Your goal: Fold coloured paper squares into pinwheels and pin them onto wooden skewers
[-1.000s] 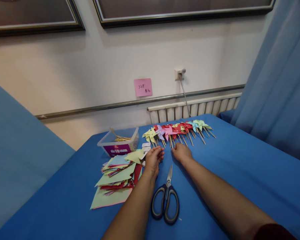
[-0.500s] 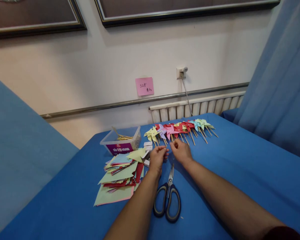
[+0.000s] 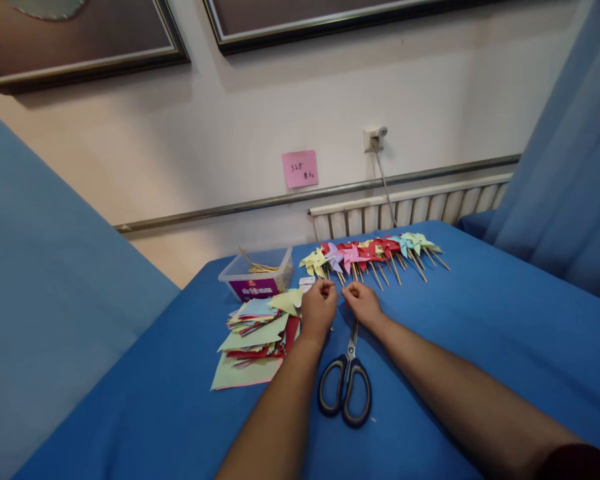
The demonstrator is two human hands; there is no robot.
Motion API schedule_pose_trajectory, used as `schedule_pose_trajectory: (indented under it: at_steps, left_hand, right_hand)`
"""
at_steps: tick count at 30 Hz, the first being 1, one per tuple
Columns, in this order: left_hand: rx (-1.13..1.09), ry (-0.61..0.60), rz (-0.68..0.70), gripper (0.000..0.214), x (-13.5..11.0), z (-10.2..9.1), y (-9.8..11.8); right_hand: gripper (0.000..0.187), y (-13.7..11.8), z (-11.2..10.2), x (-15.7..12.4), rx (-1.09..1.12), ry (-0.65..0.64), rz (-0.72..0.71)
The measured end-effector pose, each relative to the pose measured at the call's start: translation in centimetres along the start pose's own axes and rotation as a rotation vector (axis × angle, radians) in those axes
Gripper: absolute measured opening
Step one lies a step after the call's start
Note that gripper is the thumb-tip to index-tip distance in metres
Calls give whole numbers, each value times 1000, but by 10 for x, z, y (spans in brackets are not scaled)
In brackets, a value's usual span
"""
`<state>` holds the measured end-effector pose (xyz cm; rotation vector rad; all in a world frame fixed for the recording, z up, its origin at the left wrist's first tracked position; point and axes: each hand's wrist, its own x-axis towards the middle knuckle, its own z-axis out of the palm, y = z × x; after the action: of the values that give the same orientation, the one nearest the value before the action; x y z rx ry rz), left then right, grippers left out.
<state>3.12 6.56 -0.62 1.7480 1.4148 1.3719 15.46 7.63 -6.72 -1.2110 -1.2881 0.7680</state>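
Observation:
My left hand [image 3: 320, 310] is held over the table with its fingers curled in and the fingertips together. Just to its right, my right hand [image 3: 363, 301] pinches thumb and forefinger together. The fingertips of both hands are close to each other, and whatever they hold is too small or hidden to make out. Below them lie scissors [image 3: 351, 352] with dark handles towards me and the blade tips close under my right hand. Beyond the hands, a row of paper pinwheels [image 3: 369, 253] on wooden sticks lies in several colours. Small white boxes [image 3: 307, 281] are partly behind my left hand.
Left of my hands are stacked coloured paper sheets [image 3: 254, 335]. Behind them stands a clear plastic tub [image 3: 254, 289] with thin sticks inside. A blue cloth [image 3: 480, 347] covers the table. A radiator [image 3: 415, 208] and a wall socket [image 3: 373, 140] are at the back.
My view has shifted, so the scene sits further right. My left hand's fingers have curled in more, and the hands remain close together above the scissors.

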Motion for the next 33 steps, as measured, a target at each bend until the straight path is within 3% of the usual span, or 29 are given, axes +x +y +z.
schedule_pose_trajectory:
  at_steps: [7, 11, 15, 18, 21, 24, 27, 33]
  left_hand:
    - [411, 135, 121, 20, 7, -46, 3]
    - [568, 248, 170, 23, 4, -58, 14]
    - [723, 51, 162, 19, 4, -63, 26]
    - [860, 87, 128, 23, 8, -75, 27]
    - [1001, 108, 20, 34, 14, -90, 16]
    - [1032, -46, -95, 42, 16, -97, 1]
    - [1049, -139, -146, 36, 16, -94, -12]
    - [1051, -14, -132, 21, 17, -93, -17]
  right_hand:
    - [22, 4, 2, 1, 2, -41, 72]
    - [19, 5, 3, 2, 7, -49, 93]
    - [18, 4, 2, 1, 12, -62, 106]
    - [19, 4, 2, 0, 16, -74, 115]
    - [17, 4, 4, -1, 14, -81, 121]
    - [15, 6, 5, -1, 6, -87, 119]
    - [14, 7, 5, -2, -4, -101, 118]
    - [10, 9, 5, -2, -11, -127, 110]
